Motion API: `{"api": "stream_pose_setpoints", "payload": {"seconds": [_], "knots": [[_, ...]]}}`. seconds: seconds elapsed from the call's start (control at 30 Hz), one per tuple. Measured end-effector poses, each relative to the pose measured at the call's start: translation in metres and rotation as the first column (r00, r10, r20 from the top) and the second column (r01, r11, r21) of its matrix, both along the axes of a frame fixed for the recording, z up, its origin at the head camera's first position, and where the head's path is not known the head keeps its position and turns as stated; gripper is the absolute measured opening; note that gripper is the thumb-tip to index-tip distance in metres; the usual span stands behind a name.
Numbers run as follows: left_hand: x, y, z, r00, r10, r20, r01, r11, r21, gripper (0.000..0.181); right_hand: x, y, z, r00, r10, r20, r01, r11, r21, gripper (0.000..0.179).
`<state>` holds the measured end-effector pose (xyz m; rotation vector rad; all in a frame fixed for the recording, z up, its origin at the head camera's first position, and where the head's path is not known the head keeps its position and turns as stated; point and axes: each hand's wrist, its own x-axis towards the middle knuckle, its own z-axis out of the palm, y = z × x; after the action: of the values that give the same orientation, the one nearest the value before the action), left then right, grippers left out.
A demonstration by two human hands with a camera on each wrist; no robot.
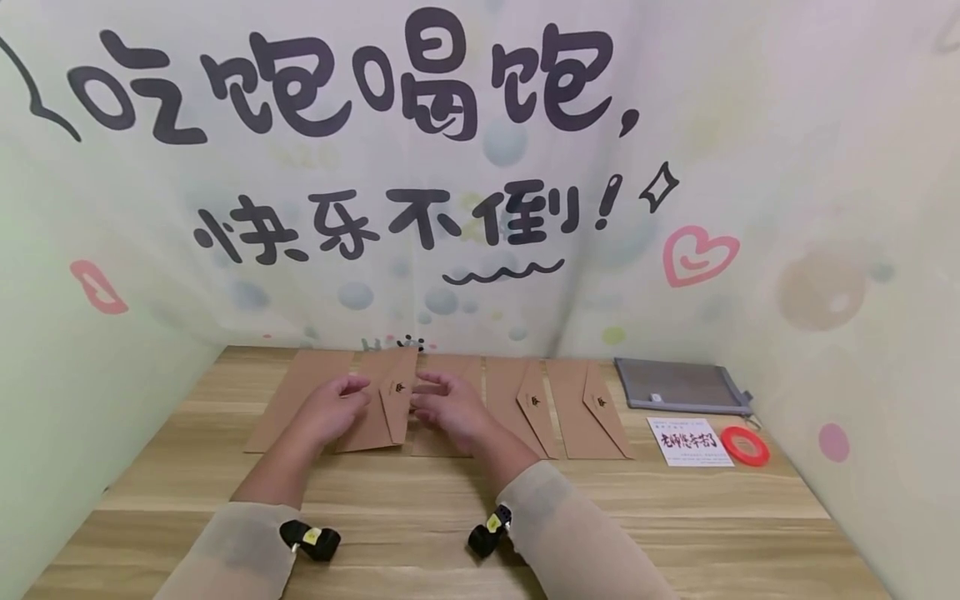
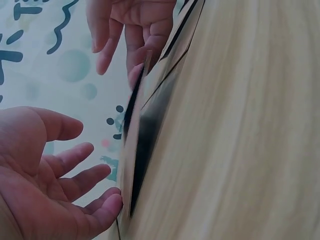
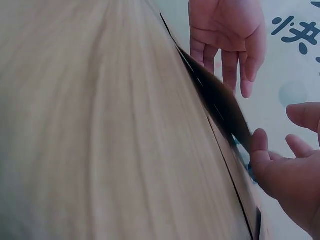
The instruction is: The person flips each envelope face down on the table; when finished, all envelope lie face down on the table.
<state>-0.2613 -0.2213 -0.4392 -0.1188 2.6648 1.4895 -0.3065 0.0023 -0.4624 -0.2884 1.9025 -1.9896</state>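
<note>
Several brown paper envelopes lie in a row along the back of the table. Between my hands is one envelope (image 1: 392,427) with a pointed flap and a small dark print, its right side tilted up off the surface. My left hand (image 1: 333,410) lies over its left part, fingers loosely bent and spread; in the left wrist view the little finger touches the paper. At the raised right edge is my right hand (image 1: 453,410), and in the right wrist view its little finger (image 3: 259,142) meets that edge. Neither hand is seen pinching the envelope.
To the left lies an envelope (image 1: 288,400) with a plain face. Two flap-up envelopes, one nearer (image 1: 506,408) and one farther right (image 1: 570,408), lie beyond my right hand. A grey zip pouch (image 1: 675,385), a printed white card (image 1: 690,454) and a red ring (image 1: 745,447) sit at the right.
</note>
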Motion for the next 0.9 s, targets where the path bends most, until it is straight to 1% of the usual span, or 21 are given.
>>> {"api": "stream_pose_setpoints", "payload": {"seconds": [0.07,0.17,0.27,0.33,0.47,0.63,0.73,0.87,0.9], "knots": [[0.0,0.001,-0.001,1.0,-0.004,0.004,0.004,1.0,-0.001,0.052,-0.001,-0.001,-0.001,1.0,0.004,-0.001,-0.004,1.0,-0.014,0.057],[-0.001,0.003,-0.001,1.0,-0.021,-0.009,0.021,1.0,-0.011,0.052,-0.002,-0.002,-0.004,1.0,0.004,0.002,-0.004,0.999,-0.038,0.056],[-0.001,0.006,-0.001,0.999,-0.042,-0.014,0.042,0.999,0.012,0.052,-0.002,-0.002,-0.005,1.0,0.007,0.018,-0.006,0.997,-0.072,0.056],[-0.002,0.008,-0.001,0.998,-0.058,-0.018,0.059,0.998,0.03,0.053,-0.002,-0.003,-0.005,0.999,0.022,0.029,-0.019,0.994,-0.11,0.056],[-0.003,0.011,0.001,0.997,-0.073,-0.007,0.073,0.995,0.072,0.056,0.0,-0.004,-0.003,0.997,0.053,0.047,-0.045,0.986,-0.163,0.059],[-0.002,0.014,0.003,0.997,-0.073,-0.004,0.073,0.991,0.109,0.059,0.002,-0.004,-0.002,0.996,0.07,0.05,-0.059,0.98,-0.191,0.062],[-0.001,0.016,0.002,0.996,-0.089,-0.018,0.091,0.988,0.126,0.061,0.002,-0.003,-0.001,0.995,0.091,0.046,-0.079,0.975,-0.208,0.063],[0.0,0.018,0.003,0.993,-0.116,-0.016,0.117,0.977,0.176,0.063,0.005,-0.003,0.0,0.991,0.13,0.031,-0.121,0.97,-0.212,0.064],[0.0,0.018,0.003,0.993,-0.115,-0.009,0.115,0.975,0.191,0.063,0.006,-0.003,0.001,0.99,0.141,0.026,-0.132,0.969,-0.207,0.064]]}}
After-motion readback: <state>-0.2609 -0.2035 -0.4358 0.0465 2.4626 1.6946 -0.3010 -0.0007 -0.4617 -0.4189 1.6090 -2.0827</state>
